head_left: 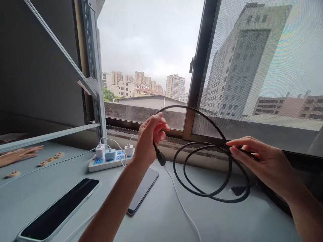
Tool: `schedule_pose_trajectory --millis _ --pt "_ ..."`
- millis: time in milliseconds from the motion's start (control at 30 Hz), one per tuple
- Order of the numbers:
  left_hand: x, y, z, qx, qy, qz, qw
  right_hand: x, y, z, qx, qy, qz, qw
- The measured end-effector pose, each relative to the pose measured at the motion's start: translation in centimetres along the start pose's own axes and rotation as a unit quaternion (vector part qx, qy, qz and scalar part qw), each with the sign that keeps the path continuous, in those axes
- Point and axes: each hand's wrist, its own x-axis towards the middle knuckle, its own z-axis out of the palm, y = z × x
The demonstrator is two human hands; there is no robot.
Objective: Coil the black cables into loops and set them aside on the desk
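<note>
A black cable [211, 194] hangs in loose loops in front of the window, above the table. My left hand [150, 136] is closed around one end of it, and the black plug [160, 158] dangles below the fingers. On the other side, my right hand [262, 158] pinches the loops between thumb and fingertips where they cross. From there one arc of cable rises and runs over to my left hand. Beneath my left forearm lies a dark-screened phone [145, 191], partly covered by the arm.
A white power strip [108, 164] with several chargers stands by the window. Another phone [60, 208] lies front left. A thin white cable [180, 198] crosses the table. Several small round pieces [50, 159] and another person's hand [22, 154] are at left, beside a metal rack [102, 84].
</note>
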Motion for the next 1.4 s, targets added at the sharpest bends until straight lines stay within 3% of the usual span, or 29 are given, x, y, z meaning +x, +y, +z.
schedule_pose_trajectory --millis 133,467,633,733,833,967,1033,1200,1300,1400 --pt "0.7 0.0 -0.3 -0.029 0.072 0.039 0.996 0.1 0.2 0.6 -0.052 0.040 0.001 0.998" --pt "-0.2 -0.6 -0.3 -0.049 0.108 0.129 0.985 0.0 0.1 2.0 -0.138 0.015 -0.026 0.990" --pt "-0.3 0.6 -0.9 -0.058 0.161 0.153 0.973 -0.3 -0.2 2.8 -0.140 0.002 -0.018 0.990" --pt "-0.6 1.3 -1.0 -0.057 0.160 0.165 0.972 -0.5 -0.6 3.6 -0.140 -0.003 -0.020 0.990" --pt "-1.0 1.5 -0.7 -0.050 0.143 0.172 0.973 -0.7 -0.9 4.3 -0.128 -0.020 -0.015 0.991" --pt "-1.4 0.7 0.0 -0.062 0.122 0.154 0.979 -0.9 -1.4 4.7 -0.077 -0.086 -0.020 0.993" --pt "-1.5 0.2 0.3 -0.066 0.111 0.148 0.981 -1.0 -1.4 4.6 -0.080 -0.082 -0.020 0.993" --pt "-0.5 -0.2 -0.6 -0.029 0.048 0.084 0.995 -0.4 -0.1 2.9 -0.065 -0.015 0.004 0.998" --pt "0.8 0.3 -2.5 0.039 -0.057 -0.032 0.997 0.2 0.7 1.0 -0.062 0.064 0.019 0.996" --pt "1.8 0.8 -4.5 0.132 -0.166 -0.127 0.969 0.4 0.9 -0.6 -0.085 0.138 0.033 0.986"
